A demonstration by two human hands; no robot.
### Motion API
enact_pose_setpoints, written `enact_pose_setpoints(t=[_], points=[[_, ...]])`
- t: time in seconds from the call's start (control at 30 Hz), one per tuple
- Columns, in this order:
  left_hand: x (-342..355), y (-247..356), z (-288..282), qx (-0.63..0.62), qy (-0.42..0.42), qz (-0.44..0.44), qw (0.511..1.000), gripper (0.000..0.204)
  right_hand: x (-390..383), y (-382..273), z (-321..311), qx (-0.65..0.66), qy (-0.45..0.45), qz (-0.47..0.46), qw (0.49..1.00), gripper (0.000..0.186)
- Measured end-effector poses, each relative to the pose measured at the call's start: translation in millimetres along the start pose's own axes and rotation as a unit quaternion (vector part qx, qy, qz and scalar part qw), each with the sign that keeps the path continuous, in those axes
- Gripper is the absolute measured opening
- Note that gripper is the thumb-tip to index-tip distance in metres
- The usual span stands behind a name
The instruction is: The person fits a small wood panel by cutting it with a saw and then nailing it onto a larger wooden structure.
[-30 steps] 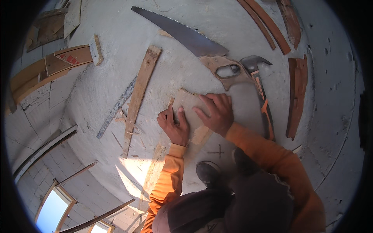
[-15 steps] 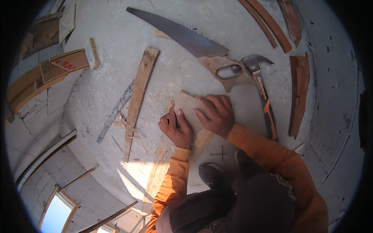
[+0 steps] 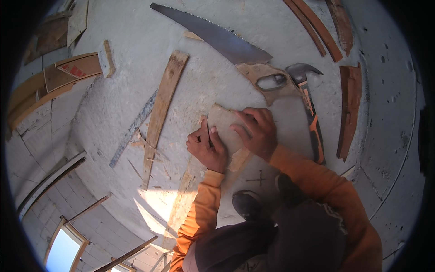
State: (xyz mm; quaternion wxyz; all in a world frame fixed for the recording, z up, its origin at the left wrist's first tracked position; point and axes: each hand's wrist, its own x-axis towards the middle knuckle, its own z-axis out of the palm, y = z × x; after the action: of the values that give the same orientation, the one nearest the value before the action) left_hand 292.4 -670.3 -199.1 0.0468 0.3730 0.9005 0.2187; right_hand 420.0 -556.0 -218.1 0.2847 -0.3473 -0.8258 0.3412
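My left hand [image 3: 208,152] grips the near-left edge of a short pale board [image 3: 224,118] on the concrete floor [image 3: 108,113], its index finger raised along a small wood sliver at that edge. My right hand [image 3: 256,133] holds the board's right side, with fingers bent over it. A longer pale plank [image 3: 183,199] lies beneath, partly hidden. Beyond my hands lies a handsaw [image 3: 213,38] with a wooden handle, and to their right a claw hammer [image 3: 312,109] with an orange and black grip. A narrow batten [image 3: 163,104] and a weathered strip [image 3: 131,131] lie to their left.
Reddish wood pieces [image 3: 349,109] lie along the right, more strips [image 3: 312,25] at the far right. Boards [image 3: 74,70] are at the upper left. Block walls with a window opening [image 3: 63,247] appear lower left. My shoes [image 3: 247,204] are just below my hands.
My left index finger has straightened slightly along the board's edge, and both hands sit a little further right in the picture. The board, saw and hammer look much the same.
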Motion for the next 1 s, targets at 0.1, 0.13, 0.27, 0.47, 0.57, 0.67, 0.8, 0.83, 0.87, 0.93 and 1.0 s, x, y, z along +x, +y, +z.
enact_pose_setpoints(t=[0.1, 0.13, 0.27, 0.47, 0.57, 0.67, 0.8, 0.83, 0.87, 0.93, 1.0], points=[[0, 3, 3, 0.021, 0.014, 0.005, 1.000, 0.037, 1, -2, -1, 0.002, -0.011, 0.006, 1.000, 0.043], [-1, 3, 3, 0.029, 0.015, 0.004, 0.999, 0.037, 2, -3, -2, 0.001, -0.015, 0.007, 1.000, 0.043], [1, 2, 1, 0.033, 0.004, 0.000, 0.999, 0.037, 1, -3, 0, -0.013, -0.015, 0.001, 1.000, 0.042], [1, 5, 1, 0.004, 0.014, -0.006, 1.000, 0.037, 1, -5, -4, -0.022, -0.024, -0.003, 0.999, 0.040], [-1, 10, 1, 0.020, 0.013, -0.015, 1.000, 0.037, 1, -2, -5, -0.018, -0.026, -0.005, 1.000, 0.040], [-3, 6, 5, 0.003, 0.025, -0.022, 0.999, 0.036, 1, -3, -4, -0.019, -0.029, -0.007, 0.999, 0.038], [-2, 12, 9, 0.015, 0.045, -0.046, 0.998, 0.036, 4, -7, 1, -0.052, -0.009, -0.028, 0.998, 0.035], [1, 16, 10, 0.023, 0.052, -0.050, 0.997, 0.037, 4, -7, 4, -0.059, -0.010, -0.030, 0.998, 0.034], [1, 18, 10, 0.025, 0.060, -0.050, 0.997, 0.038, 2, -1, 5, -0.076, -0.014, -0.057, 0.995, 0.032], [0, 18, 8, 0.033, 0.063, -0.056, 0.996, 0.039, 1, -3, 8, -0.092, -0.018, -0.051, 0.994, 0.031], [-3, 15, 9, 0.030, 0.057, -0.061, 0.996, 0.040, 1, -12, 10, -0.091, -0.017, -0.029, 0.995, 0.028]])
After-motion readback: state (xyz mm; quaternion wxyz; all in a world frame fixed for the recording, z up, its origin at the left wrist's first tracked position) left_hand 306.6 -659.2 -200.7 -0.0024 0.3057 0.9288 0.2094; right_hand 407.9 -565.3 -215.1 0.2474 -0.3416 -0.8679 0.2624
